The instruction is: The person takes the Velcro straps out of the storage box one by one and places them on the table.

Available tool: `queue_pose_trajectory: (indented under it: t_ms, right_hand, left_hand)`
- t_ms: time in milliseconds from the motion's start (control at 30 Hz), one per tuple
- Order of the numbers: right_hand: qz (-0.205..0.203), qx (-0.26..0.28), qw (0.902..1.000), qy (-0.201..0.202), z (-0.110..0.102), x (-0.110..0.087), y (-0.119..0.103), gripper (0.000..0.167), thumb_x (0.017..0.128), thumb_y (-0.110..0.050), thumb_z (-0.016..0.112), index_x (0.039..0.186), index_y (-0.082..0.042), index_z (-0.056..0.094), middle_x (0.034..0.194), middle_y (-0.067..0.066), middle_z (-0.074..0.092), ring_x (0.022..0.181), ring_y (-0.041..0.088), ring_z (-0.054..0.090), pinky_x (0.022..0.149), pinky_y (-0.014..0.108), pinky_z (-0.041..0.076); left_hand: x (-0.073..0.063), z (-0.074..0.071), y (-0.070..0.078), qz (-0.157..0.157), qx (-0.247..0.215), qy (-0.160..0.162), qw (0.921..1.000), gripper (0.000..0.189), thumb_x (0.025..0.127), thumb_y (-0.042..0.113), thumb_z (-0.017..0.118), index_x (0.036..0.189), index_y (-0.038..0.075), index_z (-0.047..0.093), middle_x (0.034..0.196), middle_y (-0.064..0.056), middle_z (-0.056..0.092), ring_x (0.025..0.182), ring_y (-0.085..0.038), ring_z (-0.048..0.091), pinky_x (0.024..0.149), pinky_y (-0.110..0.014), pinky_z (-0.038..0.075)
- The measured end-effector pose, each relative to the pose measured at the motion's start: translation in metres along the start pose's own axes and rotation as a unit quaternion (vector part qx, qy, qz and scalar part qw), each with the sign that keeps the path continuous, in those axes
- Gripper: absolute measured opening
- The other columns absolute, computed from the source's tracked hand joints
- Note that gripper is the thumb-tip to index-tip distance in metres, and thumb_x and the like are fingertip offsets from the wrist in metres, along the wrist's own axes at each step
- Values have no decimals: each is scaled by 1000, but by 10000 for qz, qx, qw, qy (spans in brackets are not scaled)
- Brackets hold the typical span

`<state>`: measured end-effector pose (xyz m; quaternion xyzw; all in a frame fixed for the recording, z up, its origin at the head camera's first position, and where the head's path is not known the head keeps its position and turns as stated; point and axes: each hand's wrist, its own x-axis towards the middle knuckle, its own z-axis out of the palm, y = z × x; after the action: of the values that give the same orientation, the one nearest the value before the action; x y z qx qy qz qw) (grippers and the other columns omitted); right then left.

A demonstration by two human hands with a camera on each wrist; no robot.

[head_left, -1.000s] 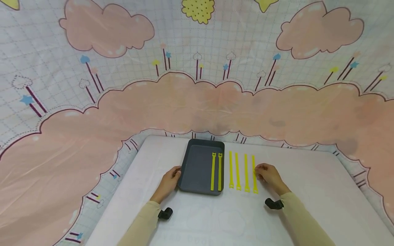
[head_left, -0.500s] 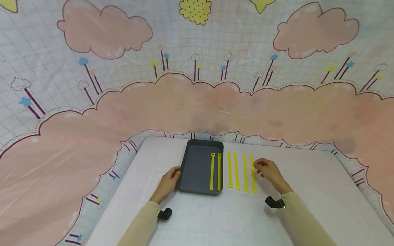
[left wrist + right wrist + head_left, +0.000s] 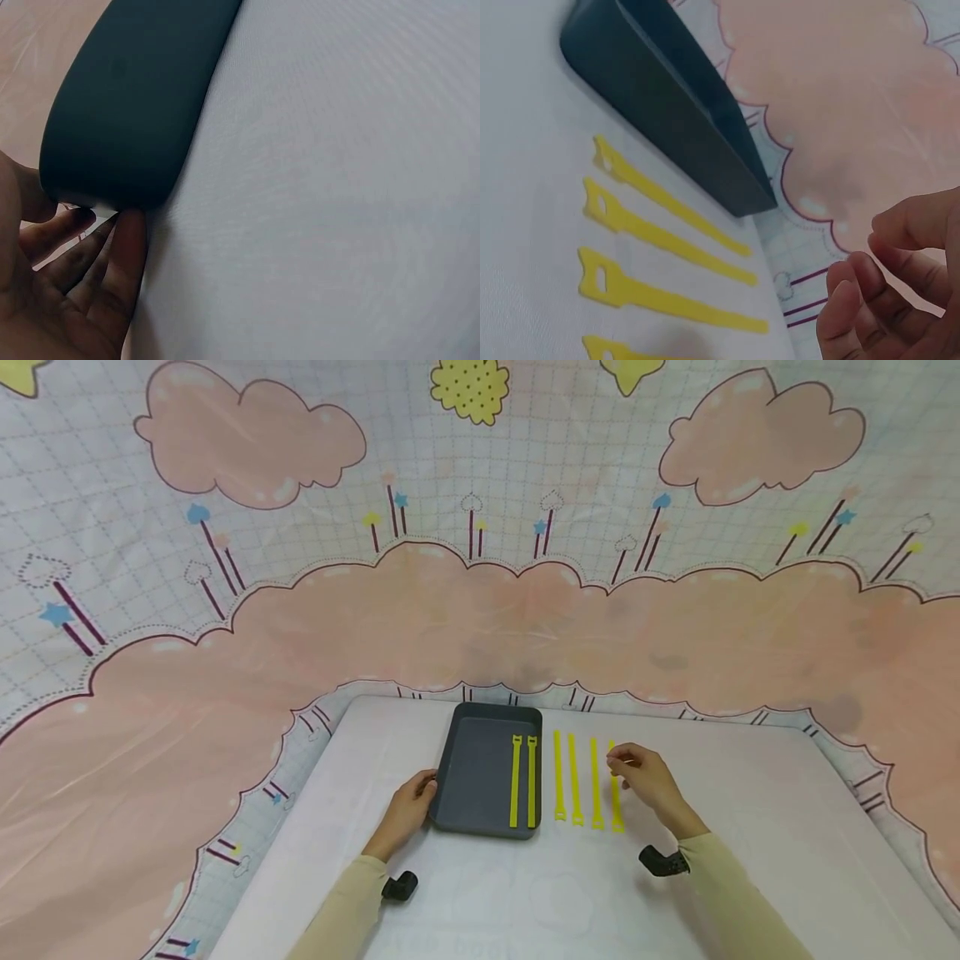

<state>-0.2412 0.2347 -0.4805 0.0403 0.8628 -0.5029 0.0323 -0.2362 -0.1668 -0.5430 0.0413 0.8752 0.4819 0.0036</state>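
Bracing the dark tray [image 3: 450,760] comes first: note the left hand [image 3: 408,810] laid against the tray's near left corner, fingers close to straight and curled round nothing, and press lightly enough to stop any sliding on the bench [image 3: 750,827] without tipping the wall. Note the right hand [image 3: 647,779] poised above the far end of the rightmost strap [image 3: 617,810], fingers loosely bent and, in the right wrist view, holding nothing. Locate that strap as the outermost of four yellow straps lying parallel on the bench just right of the tray, apart from one another; locate two more straps [image 3: 522,781] side by side along the right inside of the tray. Lower thumb and forefinger onto the plain end of the rightmost strap only, clear of its neighbour [image 3: 595,777], since a wide pinch would probably drag both. Pinch flat stock by rolling a fingertip under one edge instead of scraping straight down. Lift level to limit drooping and swinging. Carry low over the other straps without brushing them. Align parallel with the two in the tray, beside them, not across.
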Motion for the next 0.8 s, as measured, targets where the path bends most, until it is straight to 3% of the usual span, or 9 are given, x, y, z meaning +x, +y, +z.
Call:
queue_pose_trajectory:
  t_ms: [267, 367, 800]
  right_hand:
    - [-581, -199, 9977, 283, 3, -13, -18, 24, 97, -19, 62, 114, -3, 64, 113, 14, 66, 94, 19, 60, 73, 28, 54]
    - [-795, -199, 9960, 343, 5, -16, -25, 22, 97, -17, 62, 113, -3, 65, 112, 15, 67, 94, 20, 61, 71, 26, 53]
    - [-1034, -41, 9940, 342, 22, -26, -36, 14, 96, -14, 63, 108, -7, 66, 111, 13, 67, 96, 21, 63, 69, 22, 53]
  left_hand:
    - [-2, 1, 2, 2, 33, -29, 10000, 37, 103, 18, 50, 137, 4, 55, 132, -19, 62, 124, -37, 58, 103, -52, 45]
    - [-1, 1, 1, 29, 27, -2, 10000, 37, 103, 18, 50, 136, 3, 55, 132, -20, 62, 124, -37, 58, 103, -52, 45]
    - [1, 2, -2, 21, 27, -9, 10000, 38, 104, 21, 49, 137, 4, 54, 133, -19, 62, 125, -37, 58, 103, -52, 46]
